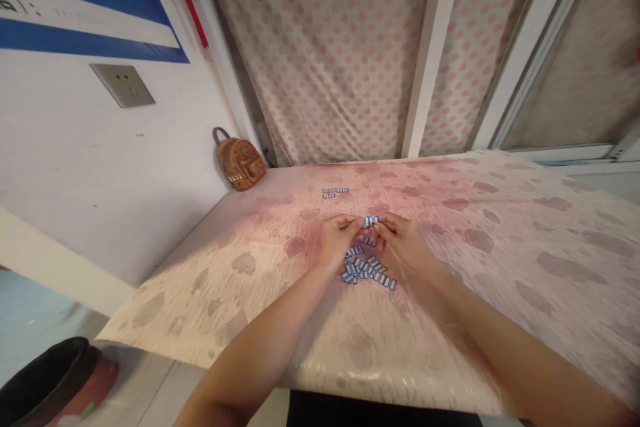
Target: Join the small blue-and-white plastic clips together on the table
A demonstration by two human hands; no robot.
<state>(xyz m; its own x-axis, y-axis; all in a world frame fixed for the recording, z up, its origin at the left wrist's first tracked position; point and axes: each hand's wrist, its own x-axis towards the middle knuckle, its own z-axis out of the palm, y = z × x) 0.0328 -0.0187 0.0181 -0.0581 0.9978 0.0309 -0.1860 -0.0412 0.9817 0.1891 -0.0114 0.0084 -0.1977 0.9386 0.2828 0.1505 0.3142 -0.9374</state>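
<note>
Between my two hands is a small blue-and-white strip (pixel 371 221), raised a little over the table. My left hand (pixel 340 233) pinches its left end with thumb and fingers. Its right end is in the closed fingers of my right hand (pixel 398 237). Just below the hands lies a loose, overlapping pile of similar blue-edged strips (pixel 367 268), each with pale panels. Farther back, a few short strips (pixel 335 192) lie flat in two neat rows. What is printed on the strips is too small to make out.
A table (pixel 480 347) with a patterned, glossy cover carries everything. At its back left corner a small brown backpack-shaped bag (pixel 242 161) leans by the wall. Behind stands a dotted curtain (pixel 340 53) in white frames. A dark-rimmed bin (pixel 55 380) is on the floor at left.
</note>
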